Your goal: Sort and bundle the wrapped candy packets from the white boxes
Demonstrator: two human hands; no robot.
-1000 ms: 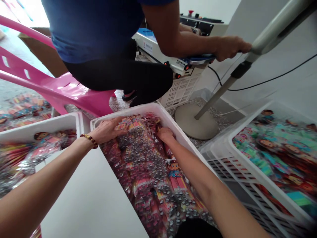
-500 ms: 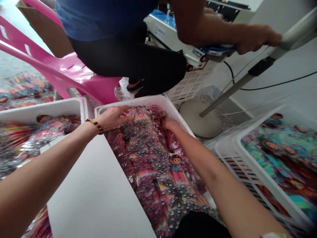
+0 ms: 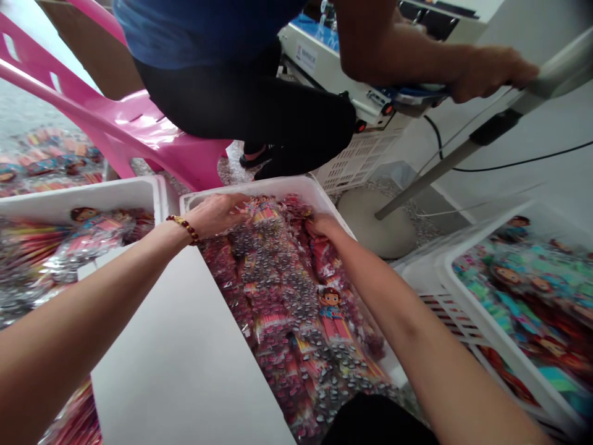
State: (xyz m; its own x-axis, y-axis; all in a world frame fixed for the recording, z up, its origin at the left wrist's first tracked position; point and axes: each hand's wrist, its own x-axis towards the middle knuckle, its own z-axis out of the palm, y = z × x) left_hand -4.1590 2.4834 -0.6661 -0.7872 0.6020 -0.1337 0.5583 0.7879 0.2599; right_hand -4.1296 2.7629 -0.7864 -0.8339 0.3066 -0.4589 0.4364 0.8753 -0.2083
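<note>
A white foam box (image 3: 331,198) in front of me is packed with rows of small clear plastic packets (image 3: 269,278) showing pink and yellow sticks and silvery ends. My left hand (image 3: 220,214), a beaded bracelet at its wrist, reaches over the far left part of the box. Its fingers are stretched out and touch the packets at the far end of a row. My right hand (image 3: 325,227) is down among packets along the right wall, its fingertips mostly hidden. One packet with a cartoon figure (image 3: 331,306) lies face up on top, nearer to me.
A white board (image 3: 185,352) lies left of the box, beside another foam box (image 3: 160,198) of packets. At right stands a white crate (image 3: 447,272) of green-toned packets. Ahead, a person in a blue shirt (image 3: 199,31) sits on a pink chair (image 3: 139,130) near a machine and a stand pole (image 3: 430,170).
The view has shifted slightly, so most things sit a little further right. Both hands stay at the far end of the box, with only slight finger movement.
</note>
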